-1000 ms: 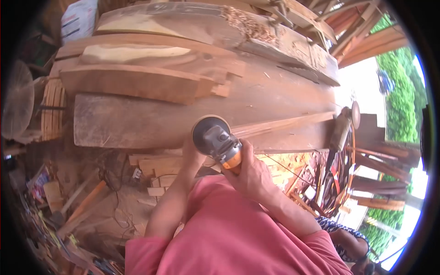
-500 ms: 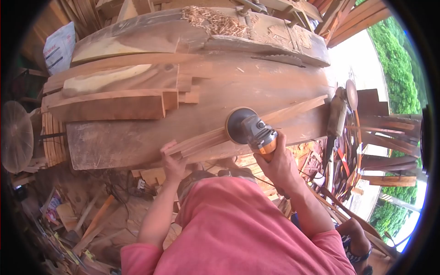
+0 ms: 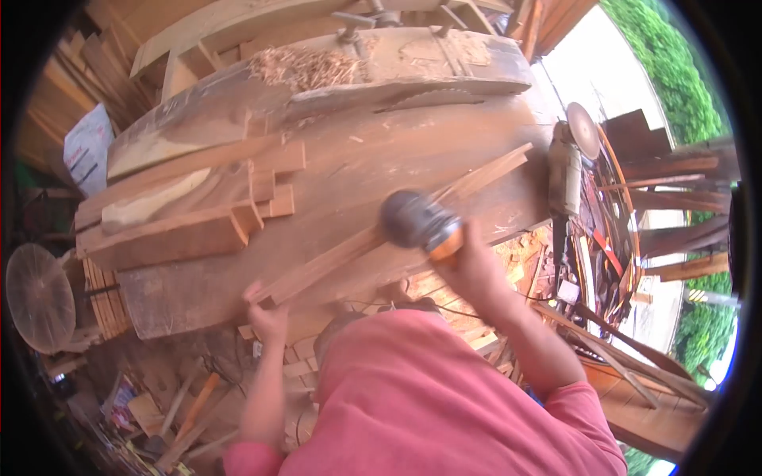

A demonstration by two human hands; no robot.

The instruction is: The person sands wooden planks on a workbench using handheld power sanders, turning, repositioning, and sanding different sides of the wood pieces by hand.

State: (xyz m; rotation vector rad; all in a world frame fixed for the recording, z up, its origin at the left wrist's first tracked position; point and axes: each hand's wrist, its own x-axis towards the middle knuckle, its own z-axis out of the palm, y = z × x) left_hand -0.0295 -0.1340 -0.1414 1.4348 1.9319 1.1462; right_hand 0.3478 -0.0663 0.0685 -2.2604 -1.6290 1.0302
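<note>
A long, narrow wood strip point(image 3: 324, 268) lies slantwise over the front of the workbench point(image 3: 341, 178). My left hand point(image 3: 268, 319) grips its near left end, fingers wrapped round the edge. In my right hand point(image 3: 476, 274) is an angle grinder point(image 3: 432, 228) with an orange body and a dark round disc. The disc is over the middle of the strip, blurred by motion; whether it touches the wood I cannot tell. The strip's far end shows beyond the grinder.
Stacked boards point(image 3: 171, 238) lie on the bench's left. Behind are wood shavings point(image 3: 305, 67) and a saw blade point(image 3: 432, 98). A second grinder point(image 3: 565, 178) rests at the right end. A round disc point(image 3: 40, 297) stands far left; offcuts point(image 3: 202, 404) litter the floor.
The view has turned, so the bench appears more tilted and shifted left. Both hands keep their holds. The grinder's head is tilted differently and blurred. The person at lower right is out of view.
</note>
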